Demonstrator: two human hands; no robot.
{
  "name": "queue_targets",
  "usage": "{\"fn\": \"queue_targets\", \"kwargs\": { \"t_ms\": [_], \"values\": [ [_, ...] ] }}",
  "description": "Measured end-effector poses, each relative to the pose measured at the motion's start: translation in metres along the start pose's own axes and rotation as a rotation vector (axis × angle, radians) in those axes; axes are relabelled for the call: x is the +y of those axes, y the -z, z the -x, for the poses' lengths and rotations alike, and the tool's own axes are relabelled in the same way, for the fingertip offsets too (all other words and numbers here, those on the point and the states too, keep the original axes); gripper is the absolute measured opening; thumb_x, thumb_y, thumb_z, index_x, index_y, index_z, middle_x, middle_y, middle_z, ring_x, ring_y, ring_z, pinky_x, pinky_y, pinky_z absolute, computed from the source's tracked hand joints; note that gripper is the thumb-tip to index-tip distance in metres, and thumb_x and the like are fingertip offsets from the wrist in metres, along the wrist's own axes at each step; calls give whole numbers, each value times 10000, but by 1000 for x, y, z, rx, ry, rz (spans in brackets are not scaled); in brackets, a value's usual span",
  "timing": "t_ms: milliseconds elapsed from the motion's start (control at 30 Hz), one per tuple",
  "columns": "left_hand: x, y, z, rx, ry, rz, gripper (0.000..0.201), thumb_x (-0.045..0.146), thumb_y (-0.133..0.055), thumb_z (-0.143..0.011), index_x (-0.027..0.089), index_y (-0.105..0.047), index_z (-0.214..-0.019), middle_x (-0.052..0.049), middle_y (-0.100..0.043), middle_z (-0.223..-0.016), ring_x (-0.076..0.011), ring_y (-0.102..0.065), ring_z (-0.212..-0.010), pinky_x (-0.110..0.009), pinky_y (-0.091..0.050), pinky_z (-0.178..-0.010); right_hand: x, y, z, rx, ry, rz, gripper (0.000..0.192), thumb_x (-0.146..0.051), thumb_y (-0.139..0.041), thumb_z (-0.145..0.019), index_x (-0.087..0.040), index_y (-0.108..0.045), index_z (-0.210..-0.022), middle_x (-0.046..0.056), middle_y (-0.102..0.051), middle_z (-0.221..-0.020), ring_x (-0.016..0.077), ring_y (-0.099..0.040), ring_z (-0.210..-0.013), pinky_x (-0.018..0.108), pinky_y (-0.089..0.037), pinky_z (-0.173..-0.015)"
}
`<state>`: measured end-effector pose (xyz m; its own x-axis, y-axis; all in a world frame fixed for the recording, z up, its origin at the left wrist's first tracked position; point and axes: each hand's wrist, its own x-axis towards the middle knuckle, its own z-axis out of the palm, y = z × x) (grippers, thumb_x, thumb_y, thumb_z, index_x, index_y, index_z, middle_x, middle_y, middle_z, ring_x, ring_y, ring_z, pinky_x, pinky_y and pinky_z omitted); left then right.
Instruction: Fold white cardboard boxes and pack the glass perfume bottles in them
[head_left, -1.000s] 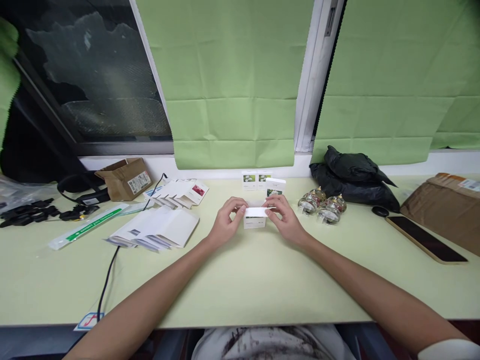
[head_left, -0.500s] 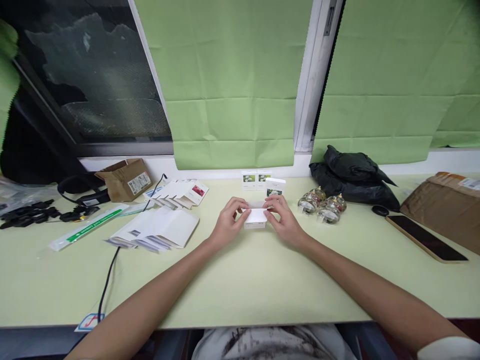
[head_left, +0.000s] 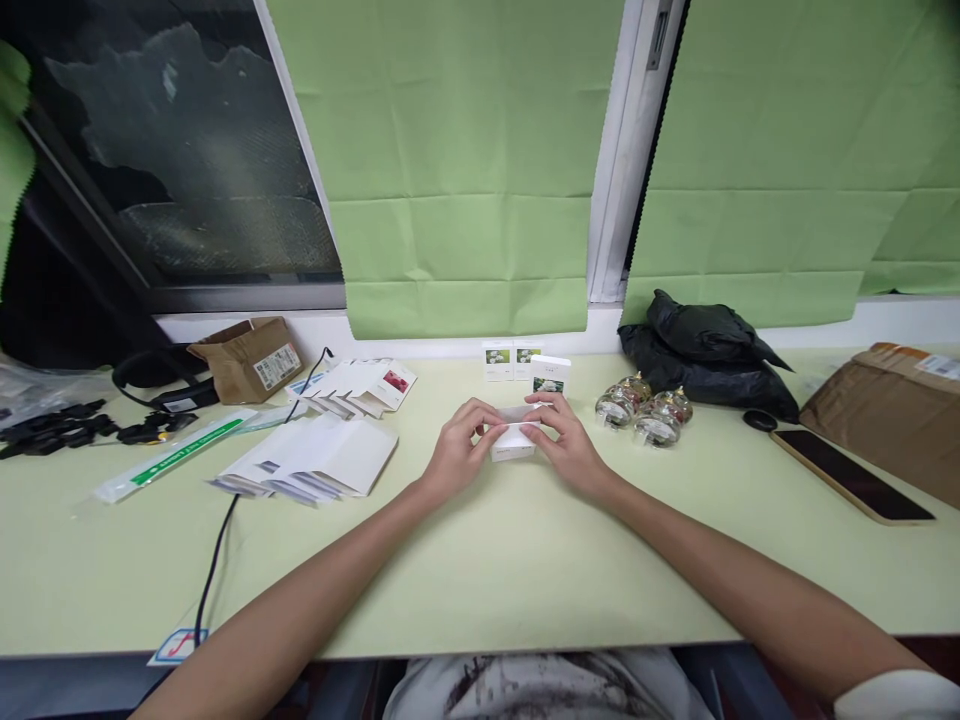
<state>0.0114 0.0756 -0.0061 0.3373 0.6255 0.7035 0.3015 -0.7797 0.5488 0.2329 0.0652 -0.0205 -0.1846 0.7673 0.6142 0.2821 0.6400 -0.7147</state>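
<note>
Near the middle of the frame, the left hand (head_left: 460, 448) and right hand (head_left: 566, 444) pinch a small white box (head_left: 513, 452); I can't tell what's inside. At left sits an open brown box (head_left: 246, 366).

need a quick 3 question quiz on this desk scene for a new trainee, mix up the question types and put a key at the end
1. Multiple choice: what are the left hand and the right hand both holding?
A) a black plastic bag
B) a small white carton
C) an open brown cardboard box

2. True or false: the smartphone lies to the right of both hands.

3. Count: how many picture-printed cartons stand upright on the table just beyond the hands?

Key:
1. B
2. True
3. Three
</note>
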Motion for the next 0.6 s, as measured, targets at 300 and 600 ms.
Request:
{"fn": "queue_targets", "kwargs": {
  "t_ms": [300, 600],
  "values": [
    [3, -1, 1, 5, -11, -2, 133, 311, -619, -1029, 221, -708, -990, -64, -654, -981, -181, -631, -878, -307, -494, -676, -1, -1, -1, 13, 3, -51, 259, -506, -642, -993, -288, -781, -1002, 83, -565, -1347, 272, -534, -1325, 471, -397, -1175],
    [5, -1, 2, -5, -30, -7, 159, 327, -591, -1043, 221, -700, -997, -71, -655, -974, -193, -624, -896, -316, -480, -659, -1, -1, -1, 23, -14, -46, 247, -489, -665, -979, -279, -788, -930, 85, -584, -1291, 278, -551, -1287, 467, -434, -1126]
  ]
}}
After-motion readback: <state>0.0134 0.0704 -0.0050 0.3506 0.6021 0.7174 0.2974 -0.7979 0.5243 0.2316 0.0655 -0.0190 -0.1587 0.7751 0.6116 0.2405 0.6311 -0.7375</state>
